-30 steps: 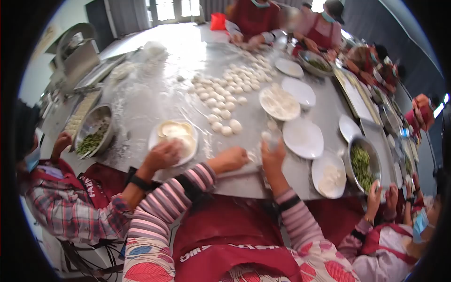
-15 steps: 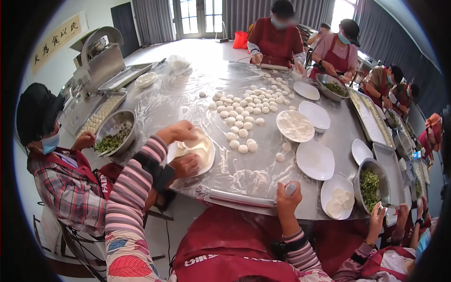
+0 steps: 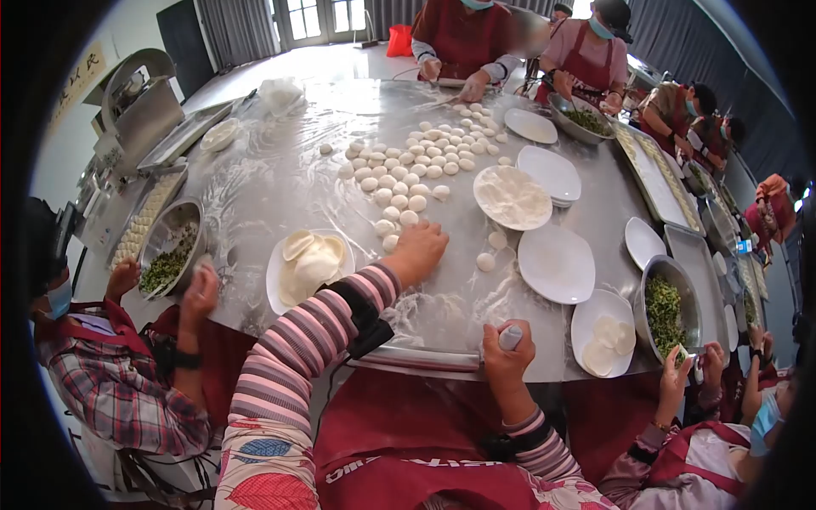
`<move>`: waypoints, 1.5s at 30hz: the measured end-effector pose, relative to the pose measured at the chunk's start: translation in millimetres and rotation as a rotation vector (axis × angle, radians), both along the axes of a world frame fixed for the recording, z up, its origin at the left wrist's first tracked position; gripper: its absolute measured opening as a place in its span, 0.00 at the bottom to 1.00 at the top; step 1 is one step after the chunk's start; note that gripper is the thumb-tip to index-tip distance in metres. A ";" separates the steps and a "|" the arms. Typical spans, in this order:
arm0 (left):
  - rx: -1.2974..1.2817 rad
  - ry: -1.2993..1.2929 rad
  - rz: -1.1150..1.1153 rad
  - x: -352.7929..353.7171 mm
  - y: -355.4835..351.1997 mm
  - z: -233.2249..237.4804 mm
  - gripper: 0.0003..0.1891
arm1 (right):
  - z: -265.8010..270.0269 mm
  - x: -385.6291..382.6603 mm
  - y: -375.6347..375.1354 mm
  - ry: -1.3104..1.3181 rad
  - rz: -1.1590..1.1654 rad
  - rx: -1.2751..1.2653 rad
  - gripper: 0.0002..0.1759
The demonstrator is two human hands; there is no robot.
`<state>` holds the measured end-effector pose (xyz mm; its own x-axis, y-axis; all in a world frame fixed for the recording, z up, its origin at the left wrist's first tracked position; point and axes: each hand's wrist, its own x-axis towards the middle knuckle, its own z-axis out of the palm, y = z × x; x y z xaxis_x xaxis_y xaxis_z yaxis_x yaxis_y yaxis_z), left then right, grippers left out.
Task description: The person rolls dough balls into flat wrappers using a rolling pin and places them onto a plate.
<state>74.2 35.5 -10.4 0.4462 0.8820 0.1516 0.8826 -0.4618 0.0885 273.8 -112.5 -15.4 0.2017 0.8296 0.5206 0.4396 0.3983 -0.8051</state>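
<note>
My left hand (image 3: 420, 253) reaches over the near end of a group of white dough balls (image 3: 399, 174). Its fingers curl downward, and whatever lies under them is hidden. My right hand (image 3: 507, 353) is wrapped around the grey end of a rolling pin (image 3: 511, 337) at the table's near edge. To the left of my left hand, a white plate (image 3: 274, 276) carries a stack of flat dough wrappers (image 3: 316, 262). A few separate dough balls (image 3: 485, 262) lie on the floured metal table (image 3: 374, 293), beyond my right hand.
A plate of flour (image 3: 512, 197), white plates (image 3: 557, 263) and a plate with wrappers (image 3: 605, 347) stand to the right. Bowls of chopped green filling (image 3: 667, 314) (image 3: 170, 259) flank me, with co-workers on both sides and across. Trays (image 3: 144, 221) of dumplings line the sides.
My left hand has left the plate of wrappers and moved right to the dough balls. The left co-worker's hand has also drawn back from that plate. The whole view has shifted.
</note>
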 end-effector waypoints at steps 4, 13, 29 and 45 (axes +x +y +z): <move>0.052 -0.012 0.129 -6.5 -30.1 5.4 0.09 | -8.1 1.8 -2.7 -0.019 0.001 0.035 0.14; -0.767 -1.002 0.205 -4.2 -81.9 -5.9 0.09 | 25.8 -9.9 19.5 -0.025 0.034 -0.015 0.13; -0.470 -0.642 0.037 16.6 -83.2 -15.3 0.08 | 0.7 -25.7 66.0 -0.133 -0.088 0.137 0.14; -0.519 -0.457 -0.051 3.2 -86.0 -10.6 0.08 | -20.5 2.1 17.1 -0.038 0.003 0.025 0.15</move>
